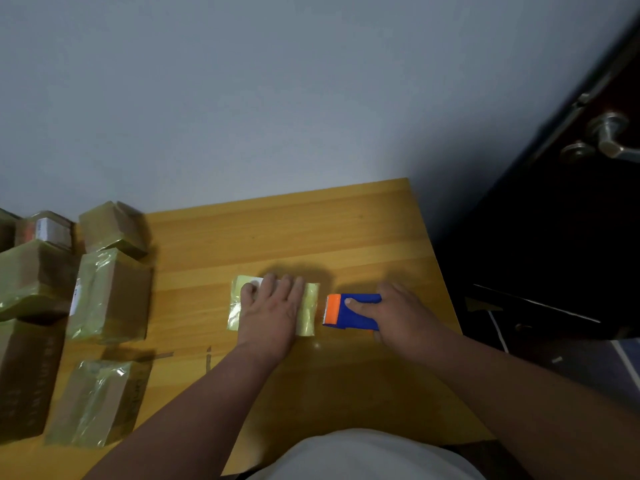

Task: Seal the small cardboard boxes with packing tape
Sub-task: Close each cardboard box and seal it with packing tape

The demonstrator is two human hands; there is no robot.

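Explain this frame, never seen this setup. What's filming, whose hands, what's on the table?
There is no robot: a person wears a wide-angle camera on the head, looking down at their own hands. The left hand presses flat on a small box wrapped in yellowish tape on the wooden table. The right hand grips a blue and orange tape dispenser just right of that box. A cluster of taped cardboard boxes sits at the table's left side. A dark door with a metal handle stands at right.

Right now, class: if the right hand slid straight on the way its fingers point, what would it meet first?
The right hand, gripping the blue and orange tape dispenser, points leftward; it would probably first meet the small tape-covered cardboard box.
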